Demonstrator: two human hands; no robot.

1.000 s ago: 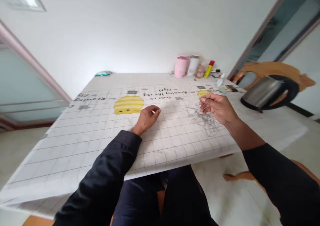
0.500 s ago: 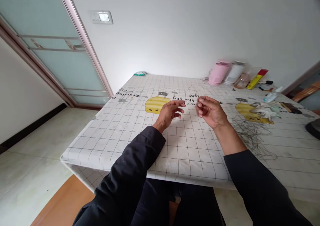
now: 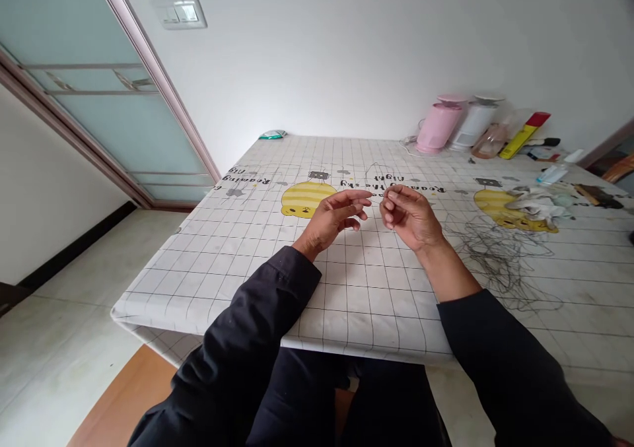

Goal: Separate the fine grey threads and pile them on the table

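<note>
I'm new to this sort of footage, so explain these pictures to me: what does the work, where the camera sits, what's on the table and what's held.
There is no machine here: a person works with two bare hands. Every picture comes from one camera worn on that person's head, looking forward and down.

A checked tablecloth covers the table. On it, right of the hands, lies a loose tangle of thin dark strands, with a crumpled cloth beyond it. Near the wall stand a pink canister and a white canister.

The left hand has its fingers spread, with nothing visible in it. The right hand has thumb and fingertips close together; whether they pinch a strand is too small to tell.
</note>
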